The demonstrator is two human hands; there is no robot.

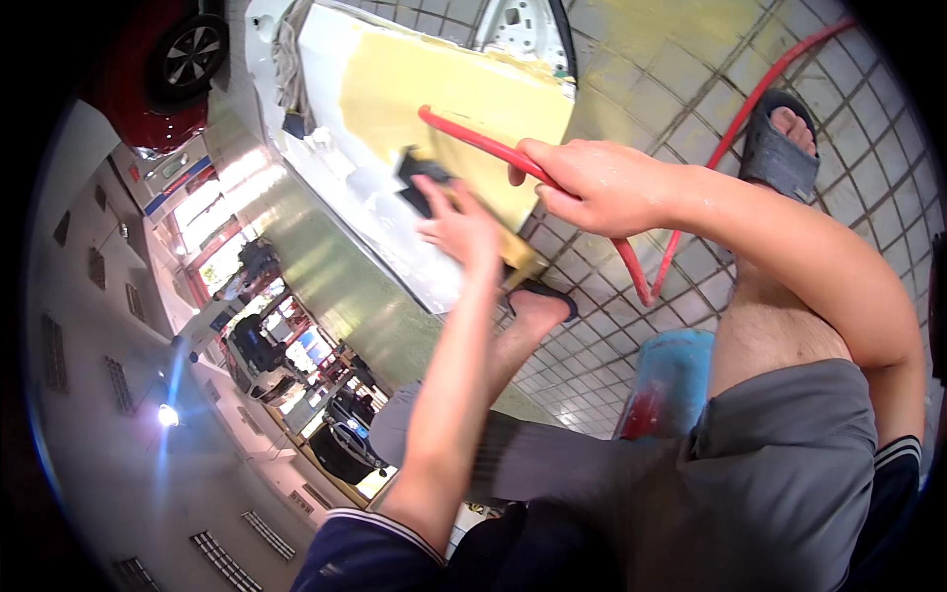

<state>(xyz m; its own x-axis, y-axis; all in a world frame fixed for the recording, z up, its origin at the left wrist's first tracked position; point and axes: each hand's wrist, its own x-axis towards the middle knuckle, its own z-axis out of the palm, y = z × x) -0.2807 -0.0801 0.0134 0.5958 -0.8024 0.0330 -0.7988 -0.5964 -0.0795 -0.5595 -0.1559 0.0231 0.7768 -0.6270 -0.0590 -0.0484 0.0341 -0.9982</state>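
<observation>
A white car door panel (370, 212), with a broad patch of yellow filler (444, 79), lies tilted in front of me. My left hand (459, 225) is closed over a black sanding block (418, 181) and presses it against the panel at the filler's lower edge. That hand and block are smeared by motion. In my right hand (602, 185) is a red hose (473, 141), gripped a short way behind its end. The hose's open end hangs over the filler, and its rest loops down behind the hand. Whether water flows out I cannot make out.
A grey rag (289, 59) hangs over the panel's far left end. Below my right forearm stands a blue bucket (674, 370) with red stains. My slippered feet rest on the tiled floor (582, 370), beside the trailing hose. A red car (148, 69) is parked at the far left.
</observation>
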